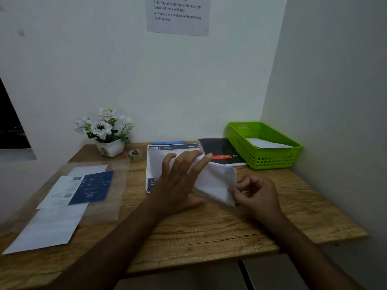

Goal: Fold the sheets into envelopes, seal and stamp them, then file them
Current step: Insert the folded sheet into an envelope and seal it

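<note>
A folded white sheet (215,181) is lifted a little above the middle of the wooden desk (209,231). My left hand (180,176) lies across its left part with spread fingers on top. My right hand (254,192) pinches its right edge between thumb and curled fingers. A green basket (272,160) at the back right corner holds a white envelope (266,143). More white sheets (50,229) and a clear plastic sleeve with printed papers (83,187) lie on the left of the desk.
A printed booklet (159,162) lies under my left hand, and a black notebook (222,150) sits next to the basket. A blue pen (168,143), a roll of clear tape (135,154) and a white flower pot (109,141) stand at the back. Walls close the back and right.
</note>
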A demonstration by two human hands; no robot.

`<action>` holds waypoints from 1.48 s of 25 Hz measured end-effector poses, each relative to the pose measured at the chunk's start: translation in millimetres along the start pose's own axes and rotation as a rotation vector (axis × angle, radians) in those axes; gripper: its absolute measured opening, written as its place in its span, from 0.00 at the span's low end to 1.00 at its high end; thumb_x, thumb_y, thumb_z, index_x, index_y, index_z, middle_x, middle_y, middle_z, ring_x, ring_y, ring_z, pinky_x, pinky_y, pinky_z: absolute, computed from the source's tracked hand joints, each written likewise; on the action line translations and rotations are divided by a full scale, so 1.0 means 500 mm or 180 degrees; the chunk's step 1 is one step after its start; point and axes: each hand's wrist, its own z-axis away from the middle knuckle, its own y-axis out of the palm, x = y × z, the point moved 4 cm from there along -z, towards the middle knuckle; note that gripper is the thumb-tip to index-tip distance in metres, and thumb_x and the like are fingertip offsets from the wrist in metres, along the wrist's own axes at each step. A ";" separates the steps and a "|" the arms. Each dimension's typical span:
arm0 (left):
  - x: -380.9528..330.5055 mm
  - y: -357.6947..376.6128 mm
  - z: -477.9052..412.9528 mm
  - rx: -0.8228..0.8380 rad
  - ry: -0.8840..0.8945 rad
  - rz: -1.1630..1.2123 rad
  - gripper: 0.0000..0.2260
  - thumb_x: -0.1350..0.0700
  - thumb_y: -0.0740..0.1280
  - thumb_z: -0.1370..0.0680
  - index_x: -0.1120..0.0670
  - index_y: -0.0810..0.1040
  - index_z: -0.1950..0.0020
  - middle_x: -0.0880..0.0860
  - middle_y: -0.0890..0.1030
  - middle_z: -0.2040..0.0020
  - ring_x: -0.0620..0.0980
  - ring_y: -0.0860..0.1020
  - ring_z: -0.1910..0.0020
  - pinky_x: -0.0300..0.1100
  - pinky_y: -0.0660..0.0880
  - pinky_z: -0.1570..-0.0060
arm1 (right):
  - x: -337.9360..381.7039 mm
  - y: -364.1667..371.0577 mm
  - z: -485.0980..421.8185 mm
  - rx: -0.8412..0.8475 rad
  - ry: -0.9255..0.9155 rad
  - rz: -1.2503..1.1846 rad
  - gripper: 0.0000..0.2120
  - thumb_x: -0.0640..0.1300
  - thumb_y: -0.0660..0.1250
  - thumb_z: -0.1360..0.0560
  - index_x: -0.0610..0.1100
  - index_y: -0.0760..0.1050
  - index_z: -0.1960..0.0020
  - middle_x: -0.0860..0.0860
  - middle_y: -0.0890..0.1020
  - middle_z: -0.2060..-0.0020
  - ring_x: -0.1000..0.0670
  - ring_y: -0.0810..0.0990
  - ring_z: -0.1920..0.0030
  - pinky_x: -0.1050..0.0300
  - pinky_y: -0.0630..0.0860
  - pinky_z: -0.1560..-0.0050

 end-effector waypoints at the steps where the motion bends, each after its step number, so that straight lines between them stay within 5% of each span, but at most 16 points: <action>1: -0.009 -0.007 -0.001 -0.0202 -0.0082 0.0135 0.36 0.33 0.64 0.31 0.55 0.65 0.32 0.56 0.71 0.37 0.52 0.68 0.38 0.54 0.64 0.38 | 0.006 0.001 0.003 -0.0053 -0.0303 0.0077 0.20 0.29 0.76 0.35 0.55 0.77 0.67 0.55 0.82 0.63 0.58 0.81 0.65 0.68 0.75 0.69; 4: -0.064 -0.014 0.006 -0.0223 -0.0063 0.0907 0.21 0.38 0.65 0.27 0.56 0.79 0.51 0.53 0.81 0.56 0.48 0.76 0.56 0.48 0.75 0.55 | 0.035 0.009 0.017 -0.0145 -0.1226 0.0359 0.19 0.31 0.73 0.35 0.54 0.71 0.64 0.58 0.79 0.62 0.57 0.79 0.63 0.68 0.74 0.67; 6: -0.102 -0.013 0.008 0.0105 -0.0307 0.1276 0.21 0.37 0.63 0.26 0.55 0.81 0.56 0.51 0.82 0.61 0.47 0.78 0.61 0.44 0.75 0.61 | 0.054 0.022 0.030 -0.0049 -0.1748 0.0627 0.14 0.33 0.72 0.34 0.50 0.71 0.64 0.55 0.77 0.61 0.56 0.77 0.63 0.65 0.72 0.68; 9: -0.126 -0.019 0.017 0.0138 -0.1671 0.2290 0.20 0.35 0.64 0.28 0.51 0.82 0.55 0.49 0.84 0.60 0.44 0.81 0.61 0.47 0.78 0.62 | 0.070 0.030 0.043 0.0087 -0.2255 0.1355 0.06 0.38 0.71 0.31 0.41 0.74 0.64 0.48 0.79 0.61 0.53 0.75 0.63 0.58 0.72 0.69; 12: -0.147 -0.019 0.035 -0.0311 -0.2552 0.3043 0.06 0.48 0.68 0.24 0.43 0.80 0.61 0.42 0.84 0.62 0.41 0.82 0.61 0.46 0.79 0.61 | 0.082 0.040 0.046 0.0023 -0.2377 0.1792 0.07 0.41 0.71 0.30 0.39 0.76 0.62 0.46 0.79 0.60 0.51 0.76 0.62 0.59 0.73 0.66; 14: -0.141 -0.015 0.046 -0.0478 -0.3019 0.3177 0.12 0.56 0.65 0.22 0.44 0.79 0.63 0.41 0.83 0.64 0.41 0.82 0.61 0.44 0.79 0.61 | 0.084 0.052 0.044 0.0195 -0.2346 0.1895 0.06 0.42 0.72 0.29 0.39 0.79 0.59 0.46 0.80 0.56 0.50 0.78 0.59 0.58 0.75 0.64; 18: -0.116 -0.016 0.060 -0.0604 -0.3478 0.3696 0.09 0.60 0.62 0.21 0.49 0.78 0.56 0.49 0.85 0.59 0.47 0.84 0.58 0.38 0.80 0.59 | 0.067 0.057 0.035 0.0559 -0.1945 0.1739 0.07 0.43 0.70 0.28 0.43 0.82 0.52 0.49 0.80 0.52 0.52 0.78 0.52 0.56 0.76 0.56; 22: -0.090 -0.034 0.094 -0.0089 -0.3362 0.3610 0.07 0.58 0.62 0.21 0.57 0.76 0.45 0.51 0.84 0.53 0.46 0.84 0.58 0.29 0.76 0.64 | 0.036 0.042 0.012 0.0192 -0.0911 0.1101 0.06 0.46 0.64 0.22 0.49 0.79 0.48 0.57 0.78 0.53 0.55 0.78 0.54 0.62 0.73 0.58; 25: -0.062 -0.059 0.116 0.0509 -0.3064 0.3903 0.07 0.60 0.62 0.21 0.55 0.74 0.44 0.54 0.85 0.58 0.52 0.84 0.61 0.36 0.79 0.64 | 0.000 0.022 -0.010 -0.0221 -0.0073 0.0210 0.11 0.49 0.62 0.20 0.52 0.73 0.39 0.57 0.81 0.47 0.59 0.79 0.48 0.66 0.75 0.54; 28: -0.026 -0.072 0.137 0.1045 -0.2967 0.3976 0.09 0.60 0.62 0.21 0.53 0.73 0.41 0.56 0.85 0.56 0.56 0.84 0.61 0.40 0.80 0.63 | -0.031 -0.002 -0.025 -0.0744 0.0695 -0.0706 0.17 0.46 0.65 0.21 0.50 0.66 0.34 0.47 0.81 0.48 0.55 0.82 0.52 0.56 0.81 0.57; 33: 0.062 -0.072 0.164 0.1691 -0.3029 0.4085 0.11 0.58 0.63 0.22 0.57 0.71 0.40 0.63 0.83 0.57 0.59 0.83 0.62 0.43 0.80 0.65 | -0.032 -0.013 -0.015 -0.0914 0.0572 -0.0375 0.21 0.45 0.69 0.23 0.47 0.66 0.34 0.50 0.80 0.68 0.54 0.81 0.69 0.61 0.77 0.68; 37: 0.101 -0.071 0.184 0.1900 -0.3298 0.4340 0.15 0.59 0.65 0.24 0.57 0.71 0.38 0.62 0.83 0.61 0.54 0.82 0.67 0.40 0.79 0.70 | -0.021 -0.019 -0.008 -0.0899 0.0600 -0.0247 0.10 0.45 0.70 0.24 0.42 0.77 0.45 0.49 0.80 0.71 0.55 0.78 0.74 0.63 0.73 0.73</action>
